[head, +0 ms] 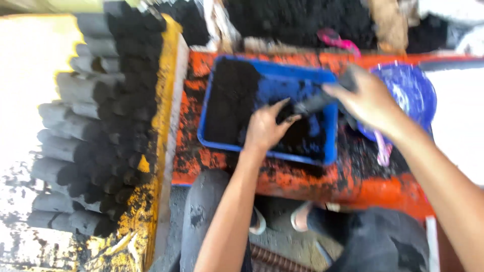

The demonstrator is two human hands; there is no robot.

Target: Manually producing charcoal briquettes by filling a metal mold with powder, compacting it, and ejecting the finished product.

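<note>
A blue rectangular tray holding dark soil sits on an orange, soil-stained table. My left hand reaches into the tray, fingers apart and dirty, touching the soil beside the mouth of a dark tube-shaped bag. My right hand grips the other end of that bag, holding it tilted over the tray's right side. The picture is blurred by motion.
Several grey soil-filled bags lie stacked in rows on a yellow surface at the left. A blue round basket stands behind my right hand. A heap of dark soil lies beyond the table. My knees and sandals show below.
</note>
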